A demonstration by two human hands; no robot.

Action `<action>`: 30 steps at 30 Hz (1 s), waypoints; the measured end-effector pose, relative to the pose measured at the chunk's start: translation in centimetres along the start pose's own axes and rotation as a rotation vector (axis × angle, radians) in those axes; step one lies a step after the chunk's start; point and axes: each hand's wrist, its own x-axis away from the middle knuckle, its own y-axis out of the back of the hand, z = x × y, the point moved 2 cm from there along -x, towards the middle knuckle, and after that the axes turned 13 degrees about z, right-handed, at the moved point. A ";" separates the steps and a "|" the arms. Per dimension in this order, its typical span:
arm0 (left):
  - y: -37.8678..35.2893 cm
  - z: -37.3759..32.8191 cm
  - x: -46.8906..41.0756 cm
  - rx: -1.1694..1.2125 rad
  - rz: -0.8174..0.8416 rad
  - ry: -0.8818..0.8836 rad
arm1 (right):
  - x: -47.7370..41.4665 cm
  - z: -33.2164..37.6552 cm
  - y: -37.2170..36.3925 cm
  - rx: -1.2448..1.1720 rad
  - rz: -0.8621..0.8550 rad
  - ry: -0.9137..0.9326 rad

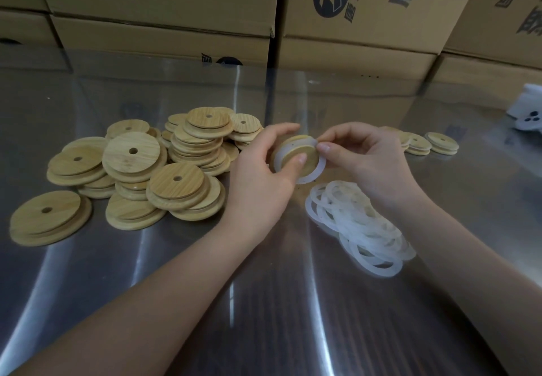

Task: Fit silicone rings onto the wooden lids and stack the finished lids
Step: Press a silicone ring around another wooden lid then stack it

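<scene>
Fingers first: L hand (264,170) curls round 1x wooden lid (294,152), thumb on its face. R hand (363,158) pinches 1x silicone ring (319,167), part seated on the lid, lower loop hanging free, above the table (264,302). L fingers hide the lid's far rim.
Ring heap (355,223) under R hand: overlapped, I can't count it.
Bare-lid heap (164,167) to the left: approx 30, many buried.
Finished lids (428,143) behind R hand: I see 3, 1 part-hidden.
White item (528,111): cut off at the right edge.

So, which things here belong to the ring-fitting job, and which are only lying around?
Job: left hand, right hand, held lid, half-fitted ring, pile of bare lids, loose rings, finished lids.
Lying about: cardboard boxes, white object at the far right.
</scene>
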 end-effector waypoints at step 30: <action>0.3 0.0 -0.3 0.081 -0.047 -0.099 | 0.1 0.0 -0.4 -0.117 -0.067 0.025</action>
